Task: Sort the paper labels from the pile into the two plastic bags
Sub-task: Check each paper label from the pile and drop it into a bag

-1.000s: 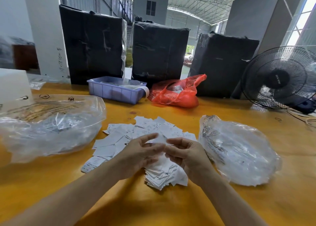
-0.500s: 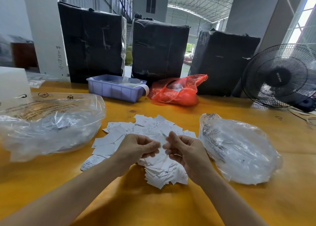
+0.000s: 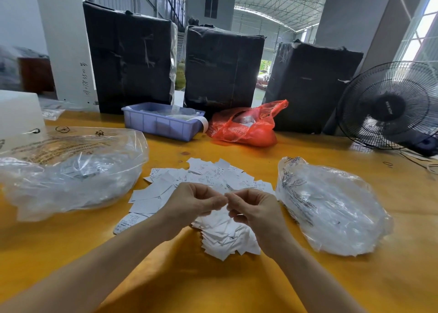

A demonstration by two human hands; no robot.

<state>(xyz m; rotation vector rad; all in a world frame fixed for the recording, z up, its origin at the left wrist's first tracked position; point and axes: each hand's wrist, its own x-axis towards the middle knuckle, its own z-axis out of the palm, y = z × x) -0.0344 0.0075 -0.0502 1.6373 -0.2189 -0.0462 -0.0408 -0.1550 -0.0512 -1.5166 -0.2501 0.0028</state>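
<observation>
Fingers (image 3: 213, 202) of my left hand (image 3: 194, 203) are curled, tips meeting those of my right hand (image 3: 254, 208) above the pile of paper labels (image 3: 213, 177); both seem to pinch something small between them, though I cannot tell what. I see the pile spread on the yellow bench (image 3: 189, 277) between the two clear plastic bags: the left bag (image 3: 71, 170) sits just beside it, the right bag (image 3: 331, 208) close on the other side. Farther back stand a blue tray (image 3: 161, 123), a red bag (image 3: 246, 125) and a black fan (image 3: 388, 106).
</observation>
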